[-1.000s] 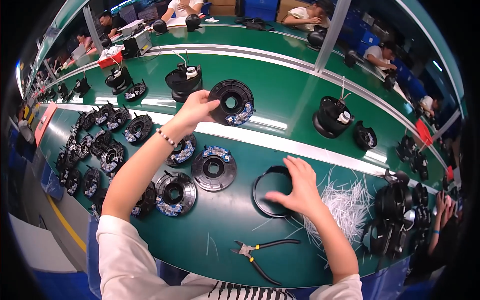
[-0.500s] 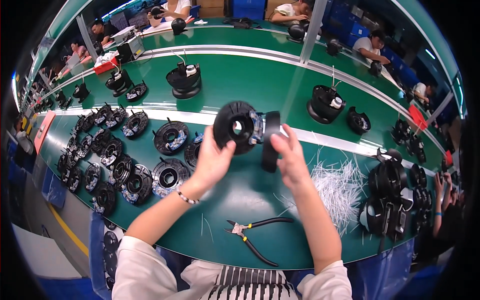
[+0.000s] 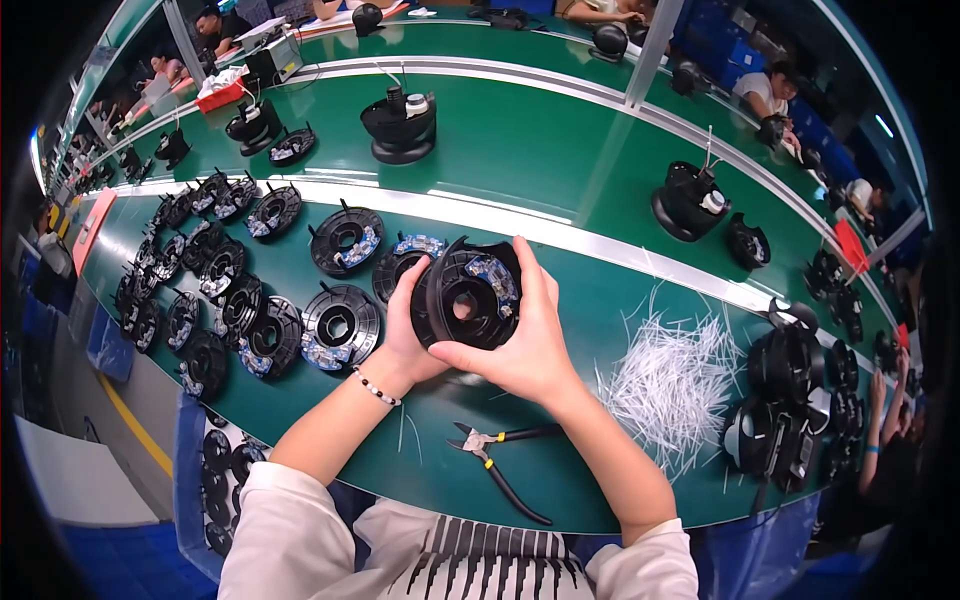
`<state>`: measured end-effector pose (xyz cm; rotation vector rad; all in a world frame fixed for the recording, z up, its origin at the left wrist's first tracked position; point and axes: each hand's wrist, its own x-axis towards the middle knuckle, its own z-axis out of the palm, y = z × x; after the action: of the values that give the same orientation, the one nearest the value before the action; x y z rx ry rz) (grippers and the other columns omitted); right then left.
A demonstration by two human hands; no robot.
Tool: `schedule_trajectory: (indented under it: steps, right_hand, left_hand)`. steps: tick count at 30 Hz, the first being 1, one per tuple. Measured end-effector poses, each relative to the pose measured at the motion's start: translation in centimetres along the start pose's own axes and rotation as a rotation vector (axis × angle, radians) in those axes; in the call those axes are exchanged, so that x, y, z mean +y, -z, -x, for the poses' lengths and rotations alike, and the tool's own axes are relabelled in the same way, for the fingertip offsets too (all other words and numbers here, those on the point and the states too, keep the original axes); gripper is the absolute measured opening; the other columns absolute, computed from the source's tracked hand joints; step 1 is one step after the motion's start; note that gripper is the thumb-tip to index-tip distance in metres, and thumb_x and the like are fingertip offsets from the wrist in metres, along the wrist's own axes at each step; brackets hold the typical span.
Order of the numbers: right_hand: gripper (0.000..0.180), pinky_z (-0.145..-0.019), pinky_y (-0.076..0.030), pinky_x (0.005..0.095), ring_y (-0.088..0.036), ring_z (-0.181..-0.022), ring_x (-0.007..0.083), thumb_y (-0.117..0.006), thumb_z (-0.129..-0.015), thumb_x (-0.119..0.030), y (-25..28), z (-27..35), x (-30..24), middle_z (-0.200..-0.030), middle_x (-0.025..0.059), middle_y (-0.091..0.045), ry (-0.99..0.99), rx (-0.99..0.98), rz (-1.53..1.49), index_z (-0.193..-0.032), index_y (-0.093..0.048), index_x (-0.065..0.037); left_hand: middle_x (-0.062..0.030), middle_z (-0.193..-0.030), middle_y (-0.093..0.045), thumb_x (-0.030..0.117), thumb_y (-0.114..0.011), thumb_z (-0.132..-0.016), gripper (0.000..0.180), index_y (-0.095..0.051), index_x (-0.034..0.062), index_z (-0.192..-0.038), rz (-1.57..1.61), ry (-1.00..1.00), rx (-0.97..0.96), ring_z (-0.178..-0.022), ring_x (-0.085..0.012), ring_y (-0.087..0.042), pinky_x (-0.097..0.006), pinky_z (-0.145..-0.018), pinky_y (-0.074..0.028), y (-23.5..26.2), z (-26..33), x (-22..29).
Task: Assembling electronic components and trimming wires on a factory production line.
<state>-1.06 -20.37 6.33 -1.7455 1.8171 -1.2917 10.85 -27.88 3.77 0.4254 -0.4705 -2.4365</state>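
Observation:
A black round plastic housing with a blue circuit board and a hole in its middle is held tilted over the near bench. My left hand grips it from the left, wearing a beaded bracelet. On the right side my right hand wraps round the curved black outer ring, its thumb along the lower rim. Disc and ring are together; whether they are fully seated, I cannot tell. Below lie diagonal cutters with black handles, jaws apart. Behind my left hand sits another disc with a board.
Several black discs with boards crowd the bench's left. A heap of white plastic strips lies right, beside stacked black housings. Black assemblies stand on the green far belt, past a metal rail. People work beyond.
Disc and ring, held apart before, are now together. My right hand has moved left and down, and the disc has turned so its board faces up toward me. The view has shifted slightly.

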Motion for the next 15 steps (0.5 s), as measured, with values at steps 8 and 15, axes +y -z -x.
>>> schedule_trajectory:
  steps: [8, 15]
  right_hand:
    - [0.118, -0.099, -0.028, 0.0422, -0.029, -0.119, 0.0342, -0.083, -0.044, -0.038, 0.5, 0.2, 0.0, -0.126, 0.0218, -0.032, 0.114, -0.089, 0.017, -0.133, -0.015, 0.002]
    - [0.116, -0.097, -0.029, 0.0437, -0.033, -0.117, 0.0370, -0.084, -0.042, -0.038, 1.4, 0.4, -0.2, -0.126, 0.0226, -0.033, 0.255, -0.126, 0.120, -0.132, -0.022, 0.001]
  left_hand:
    - [-0.0106, -0.106, -0.056, 0.046, -0.031, -0.084, 0.051, -0.053, 0.0072, -0.109, 0.034, 0.071, -0.073, -0.095, -0.0230, -0.054, -0.039, -0.085, -0.044, 0.9, 0.3, 0.3]
    - [-0.0111, -0.107, -0.055, 0.046, -0.033, -0.083, 0.052, -0.050, 0.0080, -0.114, 0.000, 0.133, -0.053, -0.096, -0.0243, -0.055, -0.043, -0.083, -0.046, 0.7, 0.5, 0.2]
